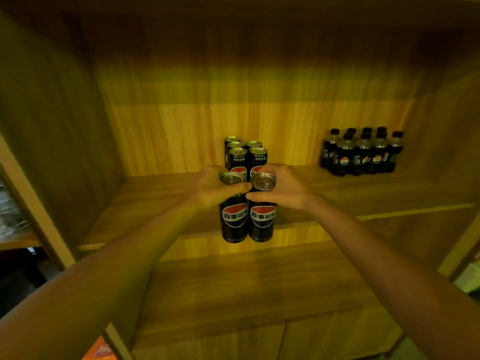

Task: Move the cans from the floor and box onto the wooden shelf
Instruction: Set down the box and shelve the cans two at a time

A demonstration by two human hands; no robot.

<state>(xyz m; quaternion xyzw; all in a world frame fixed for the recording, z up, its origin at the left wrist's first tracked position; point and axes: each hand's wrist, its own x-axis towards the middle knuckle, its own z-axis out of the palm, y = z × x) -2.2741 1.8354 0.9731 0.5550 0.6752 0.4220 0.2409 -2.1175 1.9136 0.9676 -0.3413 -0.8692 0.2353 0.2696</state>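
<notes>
Each of my hands holds a tall black cola can by its top, side by side in front of the wooden shelf [161, 203]. My left hand [213, 187] grips the left can [233, 222]. My right hand [283, 187] grips the right can [262, 222]. Both cans hang upright at the shelf's front edge, their bottoms below the board's level. Behind them, several identical cans [245, 154] stand in two rows on the shelf, partly hidden by my hands.
Several small black cola bottles [362, 153] stand grouped at the shelf's back right. The cabinet's side walls close in left and right. A lower wooden surface [246, 294] lies beneath the shelf. An orange object [100, 350] shows at the bottom left.
</notes>
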